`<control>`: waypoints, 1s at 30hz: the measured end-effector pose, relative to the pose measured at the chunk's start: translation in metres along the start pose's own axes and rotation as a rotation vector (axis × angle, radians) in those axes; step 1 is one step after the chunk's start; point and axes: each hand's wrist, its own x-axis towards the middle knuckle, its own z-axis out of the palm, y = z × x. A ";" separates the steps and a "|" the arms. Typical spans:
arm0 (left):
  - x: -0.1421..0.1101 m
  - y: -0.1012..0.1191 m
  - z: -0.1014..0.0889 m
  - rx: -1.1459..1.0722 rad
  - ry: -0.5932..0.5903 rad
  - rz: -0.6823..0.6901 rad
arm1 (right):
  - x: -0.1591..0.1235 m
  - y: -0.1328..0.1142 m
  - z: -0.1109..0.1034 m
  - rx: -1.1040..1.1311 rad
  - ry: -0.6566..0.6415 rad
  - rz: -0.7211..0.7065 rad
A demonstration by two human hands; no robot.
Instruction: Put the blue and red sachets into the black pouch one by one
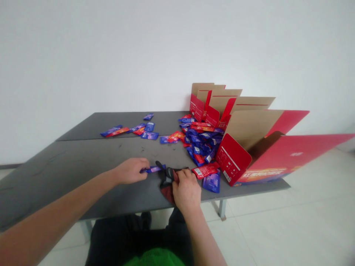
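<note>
My left hand (130, 171) pinches the end of a purple-blue foil sachet (151, 169) above the grey table (83, 159). The sachet's far end reaches a dark fabric piece with a maroon lining (166, 188), possibly a glove or pouch. My right hand (186, 190) grips that fabric near the table's front edge. Just beyond my right hand lie a red sachet (205, 170) and a blue sachet (211, 181). A heap of similar sachets (201, 146) rises farther back, with several loose ones (130, 131) at the back left.
Several open red-and-cardboard cartons (233, 155) stand in a row along the table's right side, their flaps spread. The table meets a white wall at the back. A metal table leg (222, 208) stands on the tiled floor.
</note>
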 end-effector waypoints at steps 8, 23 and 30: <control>0.019 -0.035 -0.004 -0.117 -0.046 -0.057 | -0.001 0.000 0.000 -0.009 -0.002 0.002; -0.013 -0.040 -0.016 -0.471 -0.204 -0.097 | -0.001 0.004 -0.002 0.035 -0.012 0.012; -0.040 -0.033 0.019 -0.483 0.026 -0.093 | 0.017 -0.053 -0.004 0.134 0.028 -0.274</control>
